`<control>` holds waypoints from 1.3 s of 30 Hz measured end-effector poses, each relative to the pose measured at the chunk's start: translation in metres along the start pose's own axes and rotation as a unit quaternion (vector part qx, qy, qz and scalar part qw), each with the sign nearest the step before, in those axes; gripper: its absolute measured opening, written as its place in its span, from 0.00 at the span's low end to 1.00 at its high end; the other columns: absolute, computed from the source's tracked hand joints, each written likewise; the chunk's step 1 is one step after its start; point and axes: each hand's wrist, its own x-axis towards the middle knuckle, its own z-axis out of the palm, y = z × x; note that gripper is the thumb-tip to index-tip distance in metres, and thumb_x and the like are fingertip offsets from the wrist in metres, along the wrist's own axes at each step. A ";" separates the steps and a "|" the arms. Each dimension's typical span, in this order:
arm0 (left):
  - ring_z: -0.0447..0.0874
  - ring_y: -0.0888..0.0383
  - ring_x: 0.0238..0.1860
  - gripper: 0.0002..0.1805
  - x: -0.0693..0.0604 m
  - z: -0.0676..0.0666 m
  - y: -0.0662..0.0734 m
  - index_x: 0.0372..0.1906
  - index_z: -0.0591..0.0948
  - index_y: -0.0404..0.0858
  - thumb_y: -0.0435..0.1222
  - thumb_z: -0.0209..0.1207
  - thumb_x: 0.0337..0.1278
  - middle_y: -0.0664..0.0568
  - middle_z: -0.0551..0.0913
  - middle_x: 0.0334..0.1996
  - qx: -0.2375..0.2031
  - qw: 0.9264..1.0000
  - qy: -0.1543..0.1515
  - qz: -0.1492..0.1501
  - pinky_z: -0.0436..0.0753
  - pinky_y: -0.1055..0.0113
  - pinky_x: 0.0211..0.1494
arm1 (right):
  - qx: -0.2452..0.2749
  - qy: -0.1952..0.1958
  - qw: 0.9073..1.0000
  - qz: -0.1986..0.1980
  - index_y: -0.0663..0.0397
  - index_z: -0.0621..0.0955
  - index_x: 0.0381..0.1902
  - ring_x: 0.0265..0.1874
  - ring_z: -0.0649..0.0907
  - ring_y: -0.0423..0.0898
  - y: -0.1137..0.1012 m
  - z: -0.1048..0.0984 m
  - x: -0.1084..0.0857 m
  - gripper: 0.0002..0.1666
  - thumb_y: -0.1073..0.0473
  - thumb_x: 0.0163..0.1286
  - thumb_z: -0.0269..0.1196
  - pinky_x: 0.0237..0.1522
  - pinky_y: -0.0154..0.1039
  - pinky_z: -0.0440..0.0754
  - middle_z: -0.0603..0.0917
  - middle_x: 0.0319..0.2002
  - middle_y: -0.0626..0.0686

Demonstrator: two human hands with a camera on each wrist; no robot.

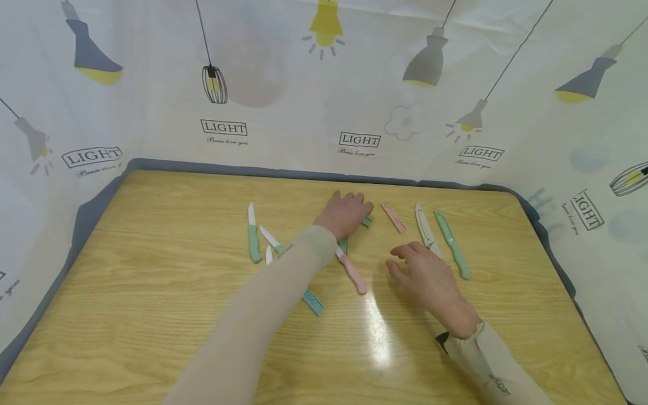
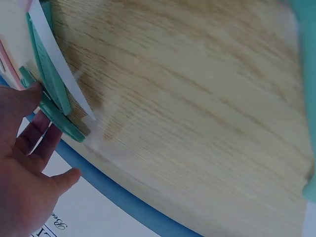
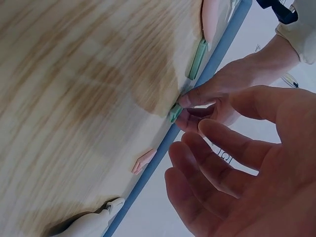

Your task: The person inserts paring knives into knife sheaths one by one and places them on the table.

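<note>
My left hand (image 1: 346, 215) reaches to the far middle of the table and pinches a green knife sheath (image 2: 58, 114) between thumb and fingers. Beneath it in the left wrist view lie a second green sheath (image 2: 53, 81) and the white blade of a knife (image 2: 64, 66). In the head view that pink-handled knife (image 1: 353, 274) points its blade at this second sheath. My right hand (image 1: 430, 284) hovers with loosely bent, spread fingers and holds nothing. Nearest to it is a white knife (image 1: 426, 228), partly hidden behind the hand. A small pink sheath (image 1: 393, 218) lies between the hands.
To the right lies a green knife (image 1: 453, 246) with its blade covered. Left of my left forearm are a bare green-handled knife (image 1: 253, 239) and another white blade (image 1: 270, 236); a blue sheath (image 1: 313, 302) shows beside the sleeve. A printed curtain (image 1: 298, 129) surrounds the wooden table (image 1: 167, 270).
</note>
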 end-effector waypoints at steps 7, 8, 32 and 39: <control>0.82 0.54 0.49 0.18 -0.003 0.001 -0.015 0.68 0.74 0.44 0.42 0.50 0.82 0.48 0.75 0.58 -0.077 0.996 0.050 0.019 0.85 0.63 0.51 | -0.003 0.003 1.000 -0.005 0.61 0.86 0.53 0.37 0.84 0.50 0.000 0.000 -0.001 0.17 0.54 0.74 0.65 0.33 0.46 0.86 0.85 0.47 0.59; 0.81 0.55 0.46 0.17 -0.004 0.001 -0.018 0.67 0.75 0.44 0.41 0.51 0.82 0.48 0.75 0.57 -0.112 0.992 0.056 0.014 0.85 0.65 0.47 | -0.005 0.005 1.000 -0.007 0.61 0.86 0.53 0.36 0.84 0.50 0.000 0.000 -0.001 0.17 0.54 0.74 0.65 0.32 0.45 0.86 0.85 0.47 0.59; 0.85 0.55 0.50 0.10 -0.092 0.000 -0.055 0.48 0.80 0.43 0.40 0.66 0.68 0.53 0.86 0.47 -0.489 0.839 0.213 -0.109 0.85 0.58 0.54 | 0.006 -0.005 0.999 -0.031 0.61 0.86 0.52 0.39 0.86 0.53 -0.018 0.008 0.002 0.17 0.55 0.73 0.66 0.39 0.49 0.88 0.86 0.48 0.60; 0.83 0.54 0.48 0.05 -0.120 0.006 -0.060 0.41 0.84 0.45 0.40 0.66 0.64 0.55 0.86 0.45 -0.545 0.799 0.214 -0.136 0.83 0.56 0.48 | 0.018 0.016 0.998 -0.055 0.60 0.86 0.52 0.35 0.84 0.48 -0.028 0.006 0.003 0.16 0.54 0.74 0.66 0.33 0.44 0.86 0.86 0.48 0.58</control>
